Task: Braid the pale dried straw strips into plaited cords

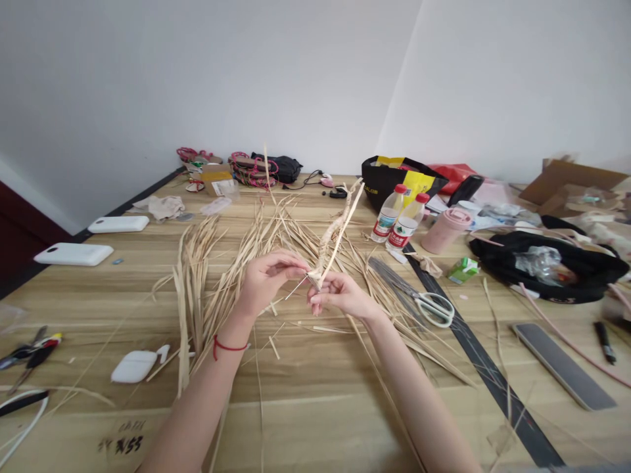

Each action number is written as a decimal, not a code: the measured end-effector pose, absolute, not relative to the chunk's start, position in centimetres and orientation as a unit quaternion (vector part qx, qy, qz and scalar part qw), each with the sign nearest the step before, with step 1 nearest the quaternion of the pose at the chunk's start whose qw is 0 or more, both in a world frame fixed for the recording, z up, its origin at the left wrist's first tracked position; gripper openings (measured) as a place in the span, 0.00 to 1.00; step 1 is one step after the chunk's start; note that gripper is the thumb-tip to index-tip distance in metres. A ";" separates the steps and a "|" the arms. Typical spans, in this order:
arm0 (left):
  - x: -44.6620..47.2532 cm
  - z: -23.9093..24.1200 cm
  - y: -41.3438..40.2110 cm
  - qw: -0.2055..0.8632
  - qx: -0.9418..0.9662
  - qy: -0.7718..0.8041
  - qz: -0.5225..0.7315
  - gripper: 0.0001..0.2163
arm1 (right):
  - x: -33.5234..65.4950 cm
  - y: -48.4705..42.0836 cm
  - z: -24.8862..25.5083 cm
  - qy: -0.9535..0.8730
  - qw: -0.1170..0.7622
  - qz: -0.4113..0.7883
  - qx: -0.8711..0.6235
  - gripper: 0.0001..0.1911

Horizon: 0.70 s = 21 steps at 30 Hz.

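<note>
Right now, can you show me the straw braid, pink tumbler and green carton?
Straw braid (326,246), head view: middle of its length.
Pink tumbler (444,234), head view: its side.
Green carton (463,270), head view: its printed side.

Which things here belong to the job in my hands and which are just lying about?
Probably for the job: woven straw piece, thin rod, loose straw strips, perhaps the scissors.

Probably just lying about: red-capped water bottles, pink tumbler, green drink carton, white earbud case, black marker.

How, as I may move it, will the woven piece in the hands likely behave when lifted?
The woven piece probably holds its shape, since it rises without drooping. Being made of thin strips, it's likely light. The narrow strip alongside might bend.
</note>
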<state>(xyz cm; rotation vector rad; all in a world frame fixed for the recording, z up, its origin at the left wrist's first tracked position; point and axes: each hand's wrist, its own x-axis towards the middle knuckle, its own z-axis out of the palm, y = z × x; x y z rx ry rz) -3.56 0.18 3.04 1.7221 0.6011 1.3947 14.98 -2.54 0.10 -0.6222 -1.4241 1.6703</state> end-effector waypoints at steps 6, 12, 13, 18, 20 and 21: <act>-3.4 2.3 0.4 0.342 0.689 0.259 0.583 0.02 | 14.6 -2.3 0.0 -0.575 0.420 0.648 -0.271 0.17; -3.6 2.2 0.5 0.344 0.696 0.262 0.574 0.03 | 14.7 -2.2 -0.4 -0.588 0.414 0.642 -0.266 0.14; -3.6 2.3 0.5 0.343 0.699 0.257 0.573 0.03 | 14.8 -2.2 -0.5 -0.590 0.413 0.642 -0.264 0.14; -3.5 2.5 0.3 0.334 0.708 0.236 0.576 0.01 | 14.6 -2.1 -0.8 -0.571 0.420 0.655 -0.264 0.14; -3.5 2.6 0.2 0.339 0.708 0.232 0.574 0.01 | 14.5 -2.1 -0.9 -0.560 0.431 0.652 -0.275 0.14; -3.5 2.7 0.2 0.343 0.708 0.232 0.572 0.01 | 14.5 -2.2 -0.9 -0.557 0.435 0.651 -0.279 0.15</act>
